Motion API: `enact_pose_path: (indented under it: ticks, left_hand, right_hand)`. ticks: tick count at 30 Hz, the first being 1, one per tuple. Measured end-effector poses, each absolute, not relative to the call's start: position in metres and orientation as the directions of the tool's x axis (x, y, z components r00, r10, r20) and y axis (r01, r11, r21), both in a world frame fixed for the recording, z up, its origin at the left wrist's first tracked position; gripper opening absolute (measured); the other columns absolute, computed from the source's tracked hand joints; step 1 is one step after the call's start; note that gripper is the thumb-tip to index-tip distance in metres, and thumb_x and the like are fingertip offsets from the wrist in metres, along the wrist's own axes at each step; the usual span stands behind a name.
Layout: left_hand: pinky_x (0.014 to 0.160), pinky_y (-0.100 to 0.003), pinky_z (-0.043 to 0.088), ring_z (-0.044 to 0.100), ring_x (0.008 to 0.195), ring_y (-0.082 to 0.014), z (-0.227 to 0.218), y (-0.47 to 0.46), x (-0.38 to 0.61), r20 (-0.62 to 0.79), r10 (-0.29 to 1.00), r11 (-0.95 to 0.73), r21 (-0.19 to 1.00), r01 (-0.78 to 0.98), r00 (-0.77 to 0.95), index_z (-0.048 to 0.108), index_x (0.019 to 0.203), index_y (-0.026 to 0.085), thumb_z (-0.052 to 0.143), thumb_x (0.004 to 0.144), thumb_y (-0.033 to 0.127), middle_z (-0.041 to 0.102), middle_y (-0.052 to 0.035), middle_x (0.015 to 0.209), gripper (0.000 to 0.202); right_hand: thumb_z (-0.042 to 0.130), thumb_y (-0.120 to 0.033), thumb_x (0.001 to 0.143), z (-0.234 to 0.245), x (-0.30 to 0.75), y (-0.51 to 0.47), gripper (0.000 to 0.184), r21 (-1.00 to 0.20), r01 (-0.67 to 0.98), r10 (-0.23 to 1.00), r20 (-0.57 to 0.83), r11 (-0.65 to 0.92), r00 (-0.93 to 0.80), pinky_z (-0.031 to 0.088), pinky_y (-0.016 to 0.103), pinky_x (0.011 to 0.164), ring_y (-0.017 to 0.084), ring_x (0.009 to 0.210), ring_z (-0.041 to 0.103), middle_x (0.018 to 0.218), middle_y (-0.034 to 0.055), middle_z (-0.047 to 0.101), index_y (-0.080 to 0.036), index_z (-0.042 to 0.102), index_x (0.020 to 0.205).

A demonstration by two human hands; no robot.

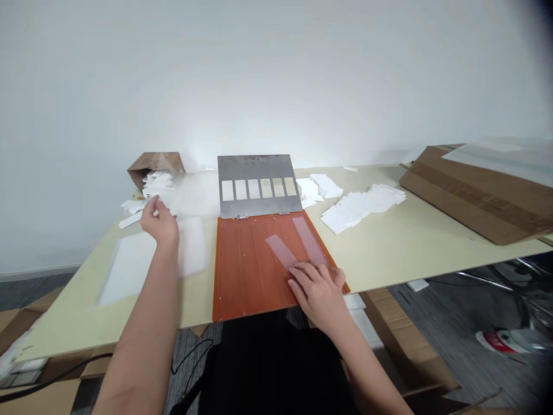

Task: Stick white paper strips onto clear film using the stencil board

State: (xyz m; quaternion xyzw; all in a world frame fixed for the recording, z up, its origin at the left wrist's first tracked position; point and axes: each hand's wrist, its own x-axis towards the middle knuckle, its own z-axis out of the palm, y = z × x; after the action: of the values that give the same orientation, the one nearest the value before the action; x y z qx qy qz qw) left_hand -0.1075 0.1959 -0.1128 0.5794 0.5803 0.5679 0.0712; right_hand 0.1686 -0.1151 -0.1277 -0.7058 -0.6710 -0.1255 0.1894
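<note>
An orange board lies in front of me with a grey metal plate hinged up at its far edge; the plate has a row of several rectangular slots. Two translucent strips lie on the board: one straight at the right, one slanted beside it. My right hand rests with fingers spread flat on the near ends of these strips. My left hand reaches far left, its fingers pinched on a small white piece from the pile spilling out of a brown paper bag.
The pale table carries white sheets at the left, stacks of white slips at the right and a flattened cardboard box far right. Cardboard boxes and cables lie on the floor below. A white wall stands behind.
</note>
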Motion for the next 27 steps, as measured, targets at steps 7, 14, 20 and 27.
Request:
enact_pose_path:
  ticks: [7, 14, 20, 27]
  left_hand:
    - [0.097, -0.041, 0.053, 0.052, 0.125, -0.0228, -0.096, 0.175, -0.102, 0.764, 0.568, -0.49, 0.612, 0.62, -0.305, 0.057, 0.129, 0.004, 0.037, 0.103, 0.027, 0.052, -0.0191, 0.135, 0.039]
    - [0.117, -0.047, 0.036, 0.044, 0.14, -0.0239, -0.104, 0.174, -0.095, 0.748, 0.642, -0.605, 0.362, 0.709, 0.167, 0.071, 0.113, 0.022, 0.042, 0.099, 0.028, 0.062, -0.0101, 0.134, 0.033]
    - [0.115, -0.06, 0.032, 0.043, 0.14, -0.0302, -0.121, 0.185, -0.099, 0.49, 0.832, -0.457, 0.344, 0.82, 0.258, 0.068, 0.12, 0.02, 0.034, 0.095, 0.022, 0.063, -0.0124, 0.134, 0.042]
    - [0.11, -0.074, 0.022, 0.038, 0.141, -0.037, -0.124, 0.177, -0.096, 0.25, 0.942, -0.291, 0.286, 0.913, 0.222, 0.061, 0.134, 0.027, 0.041, 0.088, 0.017, 0.048, -0.0137, 0.149, 0.05]
  right_hand:
    - [0.039, -0.041, 0.103, -0.133, 0.163, -0.123, 0.036, -0.057, 0.988, 0.885, 0.439, -0.143, 0.154, 0.024, 0.053, 0.094, 0.027, 0.103, 0.054, 0.121, 0.0086, 0.069, -0.023, 0.067, 0.119]
    - [0.038, -0.045, 0.102, -0.133, 0.162, -0.118, 0.041, -0.052, 0.968, 0.896, 0.37, -0.245, 0.246, 0.027, 0.057, 0.095, 0.03, 0.109, 0.052, 0.128, 0.0112, 0.066, -0.022, 0.064, 0.125]
    - [0.035, -0.049, 0.102, -0.134, 0.165, -0.108, 0.047, -0.075, 0.966, 0.912, 0.317, -0.25, 0.26, 0.029, 0.058, 0.096, 0.032, 0.115, 0.051, 0.134, 0.0128, 0.062, -0.022, 0.061, 0.131]
    - [0.029, -0.052, 0.102, -0.13, 0.165, -0.105, 0.054, -0.124, 0.971, 0.927, 0.292, -0.205, 0.233, 0.025, 0.065, 0.101, 0.034, 0.126, 0.045, 0.143, 0.0142, 0.055, -0.021, 0.051, 0.142]
